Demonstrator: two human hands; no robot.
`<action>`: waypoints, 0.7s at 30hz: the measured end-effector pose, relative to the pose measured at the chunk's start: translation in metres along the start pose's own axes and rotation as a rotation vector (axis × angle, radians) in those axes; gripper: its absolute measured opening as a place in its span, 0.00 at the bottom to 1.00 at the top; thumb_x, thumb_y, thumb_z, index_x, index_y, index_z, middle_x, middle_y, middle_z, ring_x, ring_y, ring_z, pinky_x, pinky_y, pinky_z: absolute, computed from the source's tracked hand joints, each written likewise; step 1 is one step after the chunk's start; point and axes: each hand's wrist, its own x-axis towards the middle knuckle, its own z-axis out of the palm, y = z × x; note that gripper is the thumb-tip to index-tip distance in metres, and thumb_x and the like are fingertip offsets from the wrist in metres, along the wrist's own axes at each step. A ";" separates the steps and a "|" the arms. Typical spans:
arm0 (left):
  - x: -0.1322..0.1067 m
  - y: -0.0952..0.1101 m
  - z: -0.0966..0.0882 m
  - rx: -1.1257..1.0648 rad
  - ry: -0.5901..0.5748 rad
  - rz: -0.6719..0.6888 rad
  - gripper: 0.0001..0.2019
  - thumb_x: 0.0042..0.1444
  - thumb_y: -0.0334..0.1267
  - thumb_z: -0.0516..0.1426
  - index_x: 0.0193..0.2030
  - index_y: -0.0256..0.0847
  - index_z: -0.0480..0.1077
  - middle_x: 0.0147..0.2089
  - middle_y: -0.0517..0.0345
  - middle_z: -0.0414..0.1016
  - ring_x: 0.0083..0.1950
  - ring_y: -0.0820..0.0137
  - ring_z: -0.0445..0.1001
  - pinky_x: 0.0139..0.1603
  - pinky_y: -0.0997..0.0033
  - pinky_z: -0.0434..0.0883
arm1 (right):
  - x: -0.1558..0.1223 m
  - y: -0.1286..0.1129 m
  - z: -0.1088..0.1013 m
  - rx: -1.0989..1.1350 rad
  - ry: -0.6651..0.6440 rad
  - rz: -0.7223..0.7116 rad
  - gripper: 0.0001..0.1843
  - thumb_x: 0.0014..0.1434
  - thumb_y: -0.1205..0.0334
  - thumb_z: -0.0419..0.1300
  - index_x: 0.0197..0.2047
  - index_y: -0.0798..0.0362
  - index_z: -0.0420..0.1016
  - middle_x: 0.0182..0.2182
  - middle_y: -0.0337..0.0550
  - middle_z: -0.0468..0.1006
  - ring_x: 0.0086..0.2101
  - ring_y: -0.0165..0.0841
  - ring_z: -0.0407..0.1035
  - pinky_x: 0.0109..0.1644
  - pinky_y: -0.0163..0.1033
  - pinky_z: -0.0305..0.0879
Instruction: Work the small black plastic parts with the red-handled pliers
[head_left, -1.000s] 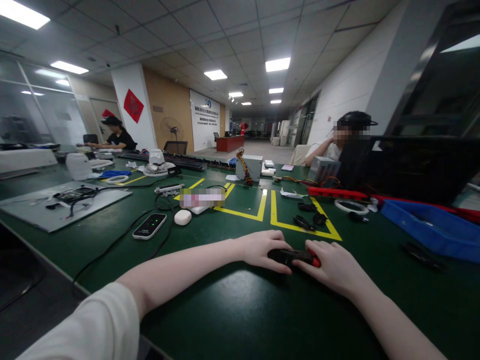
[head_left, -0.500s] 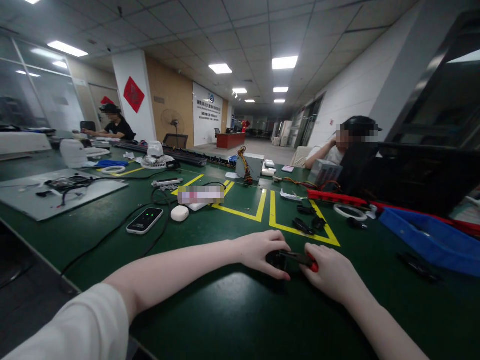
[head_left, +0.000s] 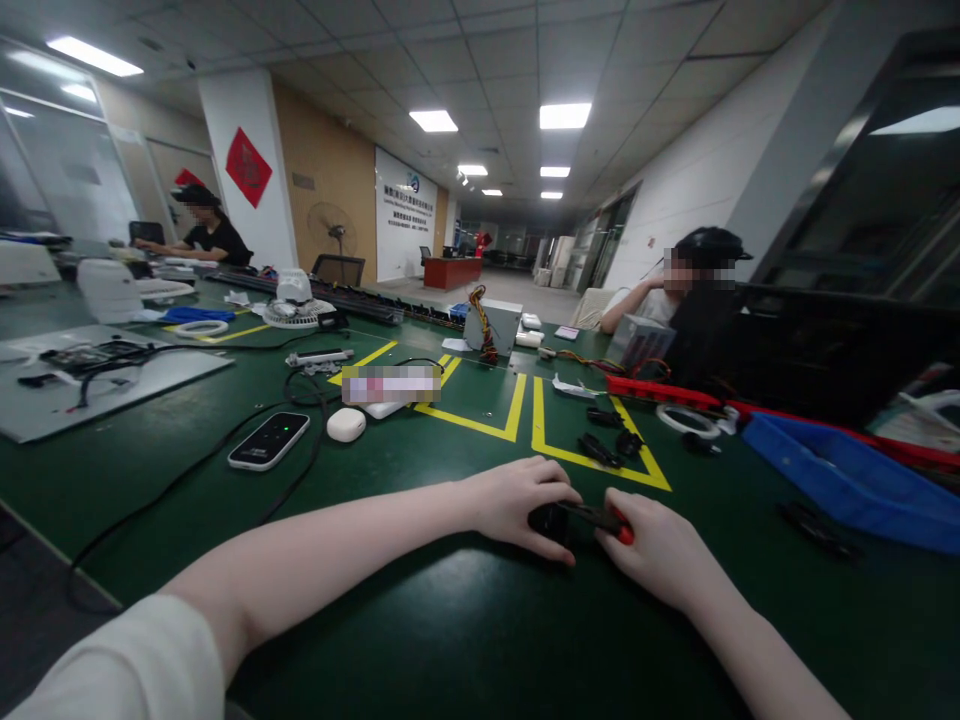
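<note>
A green table (head_left: 450, 640), marked with yellow tape (head_left: 517, 408) near the middle of the frame, spreads across the lower half of my view. At the upper right, a person (head_left: 660, 302) in a dark cap sits with an arm raised; at the upper left, another person (head_left: 217, 242), also capped and wearing black, leans over a work surface. A pale grey panel (head_left: 169, 372) carrying electronics lies at the left edge, and a blue tray (head_left: 847, 482) angles across the right side. A metal power supply (head_left: 505, 330), its multicoloured wires hanging down the front, stands just above centre.

Below the tape, my left hand (head_left: 529, 508) is curled, fingers over the top and thumb beneath, around a black part (head_left: 550, 521) right of centre in the lower half. My right hand (head_left: 646, 540), just beside it, is closed on red-handled pliers (head_left: 594, 515), whose dark nose points left and reaches the black part; I cannot tell whether the jaws grip it. A flat device (head_left: 270, 442) with a green light lies left of centre, near a small rounded white case (head_left: 346, 425). Short black cables (head_left: 600, 450) are bunched within the right-hand tape outline.
</note>
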 end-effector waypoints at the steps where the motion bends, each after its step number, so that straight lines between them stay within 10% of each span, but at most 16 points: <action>1: 0.000 0.000 0.000 -0.004 -0.011 -0.003 0.30 0.51 0.53 0.63 0.54 0.35 0.68 0.51 0.43 0.69 0.51 0.60 0.69 0.52 0.63 0.69 | 0.000 -0.001 0.000 -0.001 0.004 -0.001 0.06 0.54 0.57 0.55 0.29 0.50 0.64 0.27 0.43 0.74 0.28 0.35 0.68 0.30 0.37 0.59; 21: -0.001 -0.002 -0.001 -0.095 -0.059 -0.060 0.27 0.52 0.52 0.63 0.54 0.39 0.68 0.50 0.46 0.69 0.51 0.60 0.69 0.51 0.65 0.69 | 0.001 0.000 0.001 -0.032 -0.031 0.007 0.07 0.55 0.57 0.54 0.28 0.50 0.63 0.27 0.42 0.73 0.28 0.35 0.67 0.31 0.37 0.59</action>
